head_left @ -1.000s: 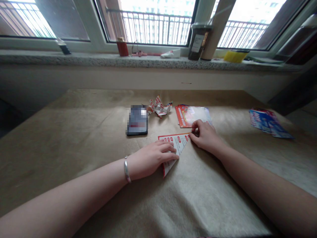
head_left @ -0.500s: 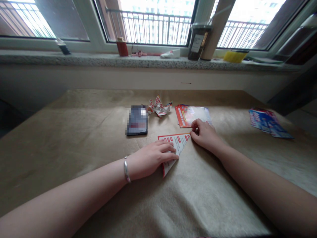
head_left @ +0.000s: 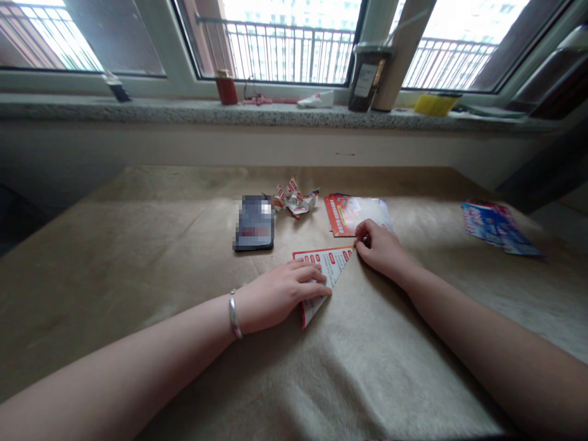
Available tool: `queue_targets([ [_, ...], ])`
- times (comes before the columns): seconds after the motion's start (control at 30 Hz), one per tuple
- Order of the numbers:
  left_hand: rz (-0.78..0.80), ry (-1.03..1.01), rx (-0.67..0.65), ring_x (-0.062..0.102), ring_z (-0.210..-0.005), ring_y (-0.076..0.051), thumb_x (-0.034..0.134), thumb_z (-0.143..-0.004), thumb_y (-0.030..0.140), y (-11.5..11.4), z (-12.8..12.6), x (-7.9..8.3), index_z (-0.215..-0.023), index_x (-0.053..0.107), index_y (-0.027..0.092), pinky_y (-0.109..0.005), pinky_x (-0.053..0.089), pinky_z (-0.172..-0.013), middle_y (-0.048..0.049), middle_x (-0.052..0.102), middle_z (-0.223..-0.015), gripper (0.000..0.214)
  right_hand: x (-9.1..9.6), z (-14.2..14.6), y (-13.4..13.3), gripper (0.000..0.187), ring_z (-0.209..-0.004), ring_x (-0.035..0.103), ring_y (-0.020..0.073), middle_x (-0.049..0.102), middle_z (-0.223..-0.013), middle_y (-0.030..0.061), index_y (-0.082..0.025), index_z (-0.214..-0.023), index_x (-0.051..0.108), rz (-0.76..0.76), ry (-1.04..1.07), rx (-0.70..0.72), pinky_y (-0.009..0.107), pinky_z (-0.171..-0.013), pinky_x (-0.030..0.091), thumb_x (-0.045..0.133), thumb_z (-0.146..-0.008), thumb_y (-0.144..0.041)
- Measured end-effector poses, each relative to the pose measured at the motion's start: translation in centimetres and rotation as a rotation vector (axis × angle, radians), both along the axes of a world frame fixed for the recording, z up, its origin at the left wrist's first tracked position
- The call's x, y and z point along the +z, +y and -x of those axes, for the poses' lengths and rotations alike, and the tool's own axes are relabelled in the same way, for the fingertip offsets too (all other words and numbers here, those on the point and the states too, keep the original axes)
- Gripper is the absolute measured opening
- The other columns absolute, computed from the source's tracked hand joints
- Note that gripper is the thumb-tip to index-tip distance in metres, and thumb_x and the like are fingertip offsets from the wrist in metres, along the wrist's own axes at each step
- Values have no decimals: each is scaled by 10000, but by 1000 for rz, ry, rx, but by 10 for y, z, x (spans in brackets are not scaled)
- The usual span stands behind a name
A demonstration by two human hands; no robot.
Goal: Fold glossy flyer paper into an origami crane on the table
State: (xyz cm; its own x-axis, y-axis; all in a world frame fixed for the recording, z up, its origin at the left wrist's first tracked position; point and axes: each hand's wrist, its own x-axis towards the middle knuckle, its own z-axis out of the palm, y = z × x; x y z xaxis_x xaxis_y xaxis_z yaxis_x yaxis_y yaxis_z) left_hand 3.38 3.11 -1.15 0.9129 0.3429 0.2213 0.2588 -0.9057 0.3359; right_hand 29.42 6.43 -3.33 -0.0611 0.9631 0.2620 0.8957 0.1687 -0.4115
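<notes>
A printed sheet of paper, folded into a triangle with red edging, lies on the table in front of me. My left hand rests flat across its left part, fingers stretched out and pressing on it. At the triangle's right-hand tip is my right hand, its thumb and fingers drawn together in a pinch on that corner. The fingertips partly hide the corner. Just beyond my right hand is a small stack of colourful printed sheets, which the hand partly overlaps.
A dark phone-like object, blurred out, lies left of centre. Behind the folded sheet sits a crumpled paper piece. Blue printed sheets lie far right. The windowsill holds a red container and a dark jar.
My right hand has shifted very slightly to the right at the triangle's tip. My left hand and the paper stay where they were.
</notes>
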Motion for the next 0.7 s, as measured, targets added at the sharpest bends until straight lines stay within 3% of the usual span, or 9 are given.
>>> queue_targets([
  [0.13, 1, -13, -1, 518, -1124, -194, 405, -939, 152, 1, 0, 1, -1184, 575, 210, -376, 437, -964, -84, 591, -1168, 303, 1, -1, -2, 87, -710, 554, 204, 601, -766, 47, -218, -809, 463, -46, 39, 26, 367, -704, 443, 474, -747, -157],
  [0.23, 9, -25, -1, 521, -1119, -189, 408, -937, 152, 2, 1, 2, -1174, 583, 216, -370, 441, -958, -82, 594, -1167, 301, 8, 3, -10, 94, -783, 546, 210, 590, -821, 57, -219, -812, 492, -122, 66, 140, 348, -691, 455, 493, -749, -150],
  [0.37, 31, -25, 5, 519, -1122, -188, 413, -932, 146, 3, 2, 1, -1174, 586, 217, -367, 432, -967, -77, 591, -1174, 305, 22, 13, -24, 43, -929, 551, 192, 627, -928, 38, -230, -802, 584, -102, 53, 611, 375, -862, 436, 568, -784, -194],
  [0.47, 64, -14, 13, 519, -1124, -188, 425, -921, 132, 3, 3, 1, -1174, 584, 217, -370, 421, -979, -72, 576, -1207, 311, 28, 19, -29, 76, -946, 560, 168, 639, -971, 33, -239, -857, 641, -4, 68, 813, 353, -872, 450, 572, -826, -229],
  [0.7, 189, -40, 22, 533, -1122, -150, 378, -913, 86, 3, 3, 6, -1092, 620, 182, -312, 413, -1001, -62, 592, -1205, 316, 17, 18, -24, 110, -922, 572, 155, 642, -961, 57, -218, -873, 684, -49, 112, 878, 317, -821, 478, 579, -851, -241],
])
